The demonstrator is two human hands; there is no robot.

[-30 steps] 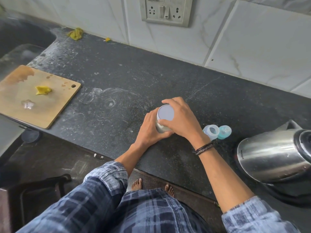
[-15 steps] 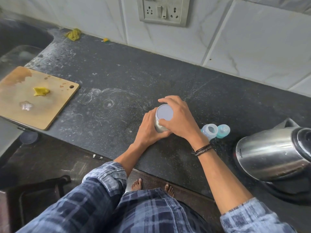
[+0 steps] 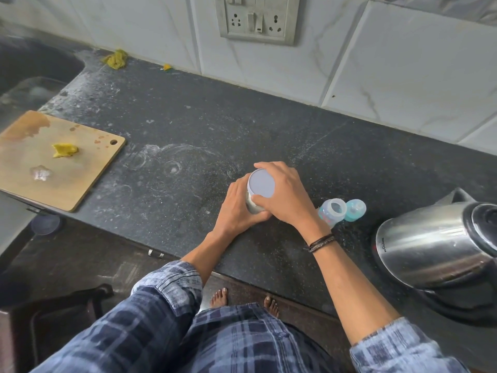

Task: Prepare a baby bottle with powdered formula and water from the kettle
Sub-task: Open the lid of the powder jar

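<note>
Basically both hands are on the formula jar [image 3: 258, 193], which stands upright on the black countertop [image 3: 188, 135] near its front edge, about mid-frame. Left hand [image 3: 236, 208] wraps the jar's side from the left, palm against the body, fingers curled around the lower part — a firm hold on the jar. Right hand [image 3: 285, 196] comes over from the right, thumb and fingers curved around the rim of the pale grey lid [image 3: 261, 183], gripping the lid; the lid sits flat on the jar. Dark bracelets [image 3: 320, 242] sit on the right wrist.

Baby bottle [image 3: 332, 212] stands just right of the right hand, open at the top, no cap on it. Teal bottle cap [image 3: 355, 210] lies beside it on the right, touching or nearly so — cannot tell which. Steel kettle [image 3: 435, 243] sits further right on its dark base, near the counter's front, lid on.

Far left, a wooden cutting board [image 3: 67, 168] lies on the counter with 1 yellow scrap [image 3: 64, 150] and a small clear blob on it. A yellow rag [image 3: 115, 59] lies at the back by the tiled wall [image 3: 403, 71], and a wall socket plate [image 3: 258, 18] is mounted above. Checked sleeves and bare feet show at the bottom.
</note>
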